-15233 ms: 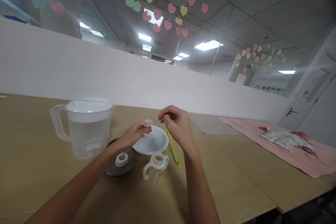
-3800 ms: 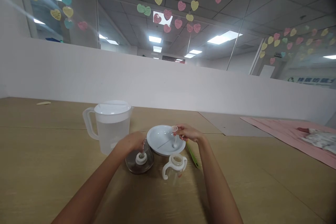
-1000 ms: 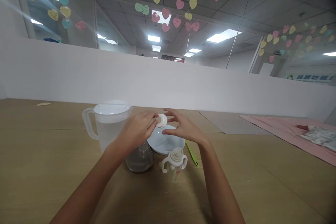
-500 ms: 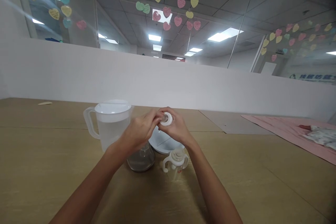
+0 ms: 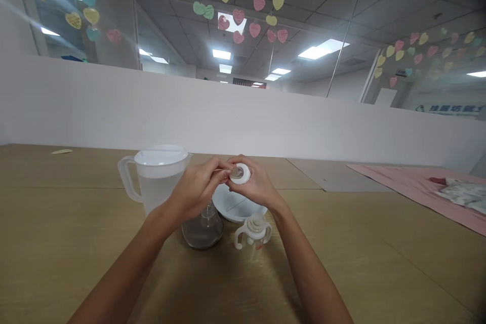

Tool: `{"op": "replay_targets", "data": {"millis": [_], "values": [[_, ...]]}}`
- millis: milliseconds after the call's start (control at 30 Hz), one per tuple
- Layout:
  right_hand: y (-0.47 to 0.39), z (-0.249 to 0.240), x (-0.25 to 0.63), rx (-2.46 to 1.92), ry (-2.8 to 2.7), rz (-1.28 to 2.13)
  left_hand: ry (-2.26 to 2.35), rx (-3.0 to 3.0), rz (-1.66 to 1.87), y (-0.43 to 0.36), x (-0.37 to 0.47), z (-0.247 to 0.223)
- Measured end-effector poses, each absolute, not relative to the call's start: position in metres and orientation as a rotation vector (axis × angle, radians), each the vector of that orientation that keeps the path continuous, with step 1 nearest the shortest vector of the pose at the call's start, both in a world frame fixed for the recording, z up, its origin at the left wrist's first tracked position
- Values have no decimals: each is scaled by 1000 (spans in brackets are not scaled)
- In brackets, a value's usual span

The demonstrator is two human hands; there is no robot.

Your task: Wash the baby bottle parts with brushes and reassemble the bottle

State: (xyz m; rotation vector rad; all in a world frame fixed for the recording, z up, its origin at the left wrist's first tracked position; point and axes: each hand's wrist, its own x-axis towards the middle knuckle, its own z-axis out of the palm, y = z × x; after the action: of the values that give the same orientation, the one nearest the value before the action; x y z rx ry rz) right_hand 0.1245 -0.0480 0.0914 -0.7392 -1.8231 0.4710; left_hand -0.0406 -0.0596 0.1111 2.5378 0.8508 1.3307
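Note:
My right hand (image 5: 256, 182) is wrapped around a white bottle collar (image 5: 246, 174), held above the table. A clear bottle nipple (image 5: 236, 172) sits in the collar, and the fingers of my left hand (image 5: 201, 182) pinch it from the left. Below my hands, a baby bottle (image 5: 253, 235) with two white handles and a clear top stands upright. Left of it is a dark-looking glass vessel (image 5: 203, 233), partly hidden by my left hand and wrist. A pale blue-white bowl (image 5: 231, 211) rests behind the bottle, its far side hidden by my hands.
A lidded translucent pitcher (image 5: 161, 158) stands behind my left forearm. A pink cloth (image 5: 402, 182) with a patterned fabric item (image 5: 463, 194) lies at the right. A small pale flat piece (image 5: 62, 152) lies far left. A white partition (image 5: 228, 116) edges the wooden table (image 5: 360, 253).
The fingers of my left hand have shifted on the nipple, and more of it shows. My right hand still holds the collar. The view has shifted slightly.

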Motion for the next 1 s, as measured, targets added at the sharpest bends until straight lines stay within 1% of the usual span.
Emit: {"op": "replay_targets", "data": {"millis": [233, 367, 467, 567, 733, 1000], "values": [[-55, 96, 127, -734, -1859, 403, 879, 2512, 1313, -67, -43, 115], [-51, 93, 125, -744, -1862, 354, 965, 2696, 1252, -70, -42, 116], [-43, 89, 123, -783, -1848, 248, 1035, 2855, 1197, -68, -40, 115], [-35, 85, 122, -809, -1870, 99, 1096, 2881, 1160, -64, -37, 110], [-30, 80, 123, -849, -1926, -83, 1008, 2876, 1214, -51, -31, 99], [-37, 81, 122, -986, -2007, -170, 965, 2805, 1285, -50, -30, 99]]}}
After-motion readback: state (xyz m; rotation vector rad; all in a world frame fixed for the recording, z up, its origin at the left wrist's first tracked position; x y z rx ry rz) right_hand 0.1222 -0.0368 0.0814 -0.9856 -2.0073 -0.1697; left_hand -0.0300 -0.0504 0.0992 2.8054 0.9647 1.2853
